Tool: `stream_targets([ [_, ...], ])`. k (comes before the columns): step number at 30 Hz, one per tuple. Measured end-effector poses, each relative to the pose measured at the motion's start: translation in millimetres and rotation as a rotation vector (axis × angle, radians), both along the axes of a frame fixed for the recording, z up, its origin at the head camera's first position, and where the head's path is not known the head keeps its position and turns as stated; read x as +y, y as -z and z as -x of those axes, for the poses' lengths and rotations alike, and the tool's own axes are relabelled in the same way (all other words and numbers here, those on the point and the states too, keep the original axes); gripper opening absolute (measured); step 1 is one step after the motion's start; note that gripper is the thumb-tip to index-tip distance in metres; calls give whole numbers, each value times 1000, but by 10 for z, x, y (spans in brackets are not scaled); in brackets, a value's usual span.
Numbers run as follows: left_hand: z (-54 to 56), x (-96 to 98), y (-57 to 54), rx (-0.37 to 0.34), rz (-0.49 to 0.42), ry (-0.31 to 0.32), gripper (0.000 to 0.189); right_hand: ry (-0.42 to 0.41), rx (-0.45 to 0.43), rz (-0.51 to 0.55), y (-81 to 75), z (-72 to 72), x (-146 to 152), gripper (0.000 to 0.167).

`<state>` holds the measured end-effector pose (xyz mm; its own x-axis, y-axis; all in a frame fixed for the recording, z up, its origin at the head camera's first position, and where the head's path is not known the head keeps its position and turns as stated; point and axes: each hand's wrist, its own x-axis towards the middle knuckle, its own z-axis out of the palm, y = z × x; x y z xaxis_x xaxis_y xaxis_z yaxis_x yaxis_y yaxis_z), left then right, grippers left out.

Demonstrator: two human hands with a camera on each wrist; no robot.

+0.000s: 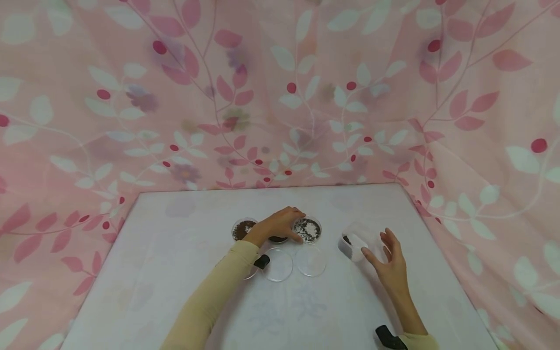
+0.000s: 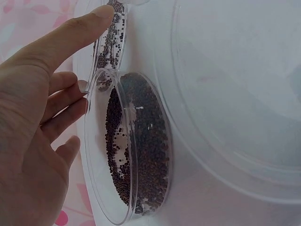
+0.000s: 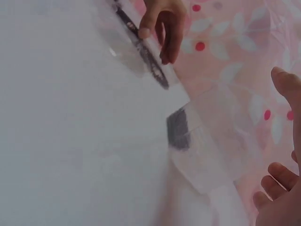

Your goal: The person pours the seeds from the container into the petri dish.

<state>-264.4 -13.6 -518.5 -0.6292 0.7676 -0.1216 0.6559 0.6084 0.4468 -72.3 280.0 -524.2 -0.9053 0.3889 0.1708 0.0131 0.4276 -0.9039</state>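
Note:
My left hand (image 1: pixel 280 226) reaches over the row of petri dishes, its thumb by the near edge of the right dish (image 1: pixel 308 229), which holds dark grains thinly spread. In the left wrist view the thumb tip overlaps that dish, and the loosely bent fingers are at the far side; firm contact cannot be told. A middle dish (image 2: pixel 153 150) of dark brown grains sits below the hand. The left dish (image 1: pixel 242 229) has brown grains. My right hand (image 1: pixel 391 267), thumb and fingers spread, is beside a clear plastic container (image 3: pixel 221 141) with dark material in it.
Clear round lids (image 1: pixel 278 265) lie in a row in front of the dishes, one partly behind the left sleeve (image 1: pixel 210 291). A white cloth covers the table (image 1: pixel 175 253). Pink leaf-patterned curtains (image 1: pixel 271 121) stand at the back and sides.

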Motion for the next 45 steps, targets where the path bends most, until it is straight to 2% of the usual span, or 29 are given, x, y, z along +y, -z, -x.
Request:
stream_targets([
  [3, -4, -10, -11, -12, -1, -12, 82, -12, 98, -75, -146, 56, -95, 88],
  [7, -1, -15, -5, -14, 5, -14, 82, -106, 282, -236, -305, 115, -342, 86],
  [9, 0, -15, 2, -11, 6, -11, 82, -170, 336, -310, -326, 126, -497, 86],
  [11, 4, -14, 14, -2, 6, -8, 82, -229, 344, -350, -289, 133, -650, 86],
  [15, 6, -6, 35, 9, 1, -11, 83, -304, 254, -400, -78, 117, -889, 91],
  [20, 9, 5, 65, 21, 9, -16, 84, -303, 95, -475, 212, 70, -1050, 99],
  [26, 22, 4, 78, 19, 6, -20, 85, -299, -50, -461, 330, 25, -1139, 105],
  [33, 41, 1, 84, 30, 6, -17, 84, -295, -84, -520, 375, 26, -1183, 107],
  [41, 32, 4, 80, 37, 4, -13, 85, -264, -20, -547, 418, 29, -1194, 103],
  [45, 26, 6, 76, 29, 6, -21, 85, -265, -39, -544, 431, 36, -1191, 102],
])
